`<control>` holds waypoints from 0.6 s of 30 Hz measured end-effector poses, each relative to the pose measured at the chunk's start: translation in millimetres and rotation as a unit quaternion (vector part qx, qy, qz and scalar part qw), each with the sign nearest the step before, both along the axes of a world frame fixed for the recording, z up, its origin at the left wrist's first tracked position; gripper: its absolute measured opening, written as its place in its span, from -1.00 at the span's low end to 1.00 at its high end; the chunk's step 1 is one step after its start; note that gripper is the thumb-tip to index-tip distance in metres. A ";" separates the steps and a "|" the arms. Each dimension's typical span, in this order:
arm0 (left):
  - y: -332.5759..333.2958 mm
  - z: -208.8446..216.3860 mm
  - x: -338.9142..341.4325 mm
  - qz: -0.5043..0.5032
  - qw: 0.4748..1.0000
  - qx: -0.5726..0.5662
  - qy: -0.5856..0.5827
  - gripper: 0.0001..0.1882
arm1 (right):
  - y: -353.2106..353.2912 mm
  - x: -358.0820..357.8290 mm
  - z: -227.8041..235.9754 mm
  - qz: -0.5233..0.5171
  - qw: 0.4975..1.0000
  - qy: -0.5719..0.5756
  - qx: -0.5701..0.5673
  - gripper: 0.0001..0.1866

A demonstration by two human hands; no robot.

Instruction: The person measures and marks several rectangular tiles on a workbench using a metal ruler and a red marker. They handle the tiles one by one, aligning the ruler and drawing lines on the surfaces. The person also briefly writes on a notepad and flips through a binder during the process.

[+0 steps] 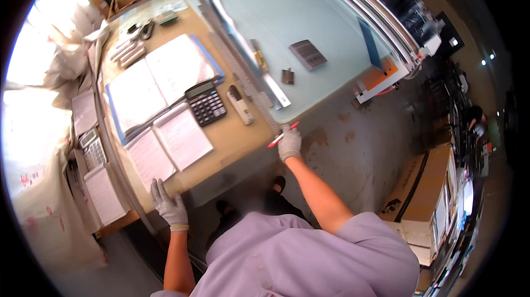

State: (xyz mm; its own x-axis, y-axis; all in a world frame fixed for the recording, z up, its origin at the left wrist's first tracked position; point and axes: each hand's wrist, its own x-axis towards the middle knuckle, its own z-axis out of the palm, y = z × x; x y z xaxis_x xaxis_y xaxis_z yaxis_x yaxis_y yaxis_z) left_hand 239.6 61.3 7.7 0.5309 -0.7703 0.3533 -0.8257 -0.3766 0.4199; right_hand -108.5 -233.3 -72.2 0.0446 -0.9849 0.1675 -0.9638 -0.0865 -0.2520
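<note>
Both hands wear light grey knit gloves. My right hand (pixel 290 143) is closed around a red and white pen (pixel 276 141) at the table's front edge, close to the near end of a long metal ruler (pixel 243 73). My left hand (pixel 169 205), fingers stretched out, rests at the table's near left corner, its fingertips by the lower edge of an open notebook (pixel 185 137) with handwritten pages. Beyond the notebook lie a black desk calculator (pixel 205 104) and an open blue folder (pixel 185 65) of papers. A white and black marker (pixel 239 105) lies right of the calculator.
A glass panel (pixel 259 15) covers the table's right side, carrying a grey card (pixel 308 54), a small dark metal piece (pixel 287 76) and a white strip (pixel 274 90). A metal rail (pixel 364 4) borders it. Cardboard boxes (pixel 419 197) stand at right; a second calculator (pixel 93 150) sits left.
</note>
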 end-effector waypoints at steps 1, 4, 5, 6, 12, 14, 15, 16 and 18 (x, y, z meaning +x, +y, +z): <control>-21.4 1.8 -17.8 -0.039 0.999 -0.009 -0.004 -0.24 | -1.8 -9.5 -4.0 0.008 0.999 0.007 0.030 -0.76; -75.6 16.2 -75.3 -0.099 0.991 0.007 0.090 -0.36 | 15.2 -24.9 26.7 0.016 0.994 -0.017 0.105 -0.86; -90.9 16.9 -95.5 -0.116 0.984 0.030 0.130 -0.39 | 18.8 -34.5 32.6 0.036 0.991 -0.011 0.130 -0.84; -109.7 17.9 -117.8 -0.139 0.984 -0.002 0.107 -0.54 | 21.1 -44.8 41.1 0.040 0.984 -0.027 0.174 -0.82; -210.0 -22.9 -237.3 -0.296 0.854 0.194 0.381 -0.74 | 2.3 -122.0 35.8 0.128 0.851 -0.279 0.426 -0.83; -236.4 -27.1 -267.8 -0.192 0.802 0.145 0.547 -0.70 | -12.3 -128.2 57.8 0.192 0.827 -0.322 0.418 -0.82; -247.9 -27.5 -281.6 -0.134 0.763 0.122 0.620 -0.68 | -20.2 -132.7 65.8 0.253 0.865 -0.270 0.340 -0.80; -263.7 -16.8 -294.0 -0.087 0.731 0.075 0.673 -0.67 | -29.9 -136.8 61.2 0.271 0.888 -0.255 0.270 -0.82; -285.6 -6.0 -302.2 -0.059 0.684 0.024 0.727 -0.67 | -45.3 -153.3 73.3 0.258 0.804 -0.402 0.353 -0.82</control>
